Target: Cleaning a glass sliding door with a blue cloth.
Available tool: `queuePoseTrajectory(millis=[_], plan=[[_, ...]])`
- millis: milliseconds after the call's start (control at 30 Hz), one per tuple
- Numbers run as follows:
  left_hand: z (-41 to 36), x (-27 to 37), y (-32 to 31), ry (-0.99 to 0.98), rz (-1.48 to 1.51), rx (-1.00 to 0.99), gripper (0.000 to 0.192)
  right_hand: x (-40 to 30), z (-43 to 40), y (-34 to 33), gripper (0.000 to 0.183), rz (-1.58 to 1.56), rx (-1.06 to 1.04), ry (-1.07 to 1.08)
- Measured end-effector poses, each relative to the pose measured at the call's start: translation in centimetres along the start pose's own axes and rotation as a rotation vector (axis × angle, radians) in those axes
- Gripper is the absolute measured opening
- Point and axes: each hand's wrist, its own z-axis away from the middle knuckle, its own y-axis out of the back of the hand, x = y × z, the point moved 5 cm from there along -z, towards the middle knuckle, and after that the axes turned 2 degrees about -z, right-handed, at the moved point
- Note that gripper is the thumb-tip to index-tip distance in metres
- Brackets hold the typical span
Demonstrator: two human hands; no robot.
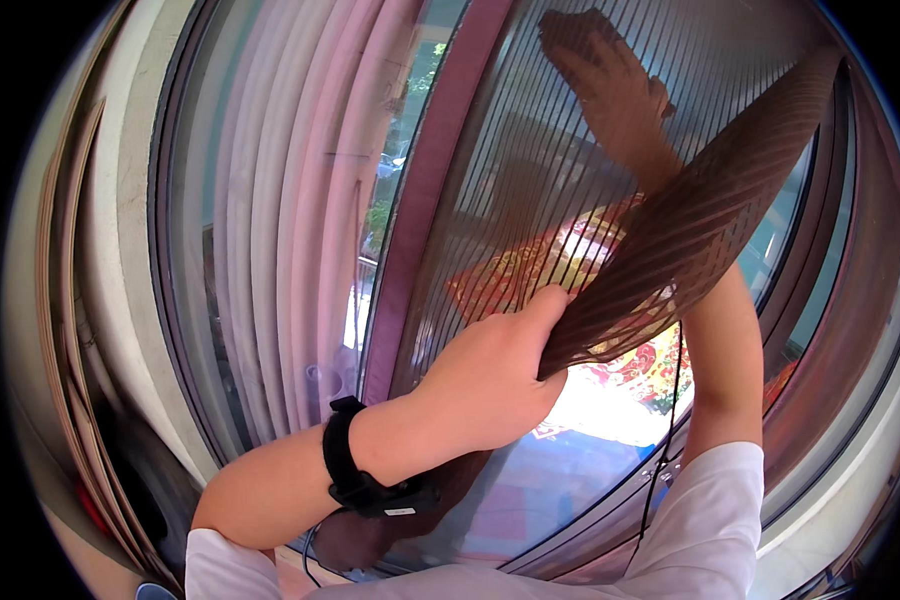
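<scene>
My left hand (487, 382) grips the gathered lower edge of a sheer brown pleated mesh screen (682, 202), thumb on top. The screen stretches from that hand up to the right and hangs in fine dark lines across the upper middle. My right arm passes behind it, so my right hand (619, 101) shows only through the mesh, raised near the top. A dark patch covers its fingertips; whether it holds something is unclear. A red and gold printed decoration (502, 277) is partly seen through the mesh, by the window glass (570, 480).
A purple-brown window frame bar (427, 202) runs between the panes. Pink curtains (300, 187) hang behind the left pane. A black cord (675, 390) dangles beside my right arm. Thin brown panels (64, 247) stand at the far left. My left wrist wears a black strap (341, 450) with a device.
</scene>
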Motion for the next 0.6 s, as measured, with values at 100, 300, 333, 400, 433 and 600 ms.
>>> queuePoseTrajectory(millis=[100,300,333,400,433,600], plan=[[-0.2,0.5,-0.2,0.000,-0.009,-0.014,0.042,2.6,-1.2,-1.9,0.050,0.244,-0.032,0.124],[0.1,0.4,0.0,-0.008,0.005,0.000,0.038,-1.1,-2.3,2.8,0.048,0.038,0.126,-0.177],[0.1,0.6,0.0,-0.019,0.012,-0.007,0.038,-2.1,-1.6,2.8,0.049,0.069,0.151,-0.186],[0.1,0.5,0.1,0.027,-0.005,-0.016,0.036,-5.4,0.9,1.7,0.049,0.054,0.202,-0.236],[0.2,0.3,0.3,0.049,-0.020,-0.017,0.036,-7.6,2.2,1.0,0.050,0.022,0.215,-0.266],[0.2,0.5,-0.3,0.049,-0.041,0.011,0.037,-8.8,4.2,2.6,0.051,-0.039,0.159,-0.281]])
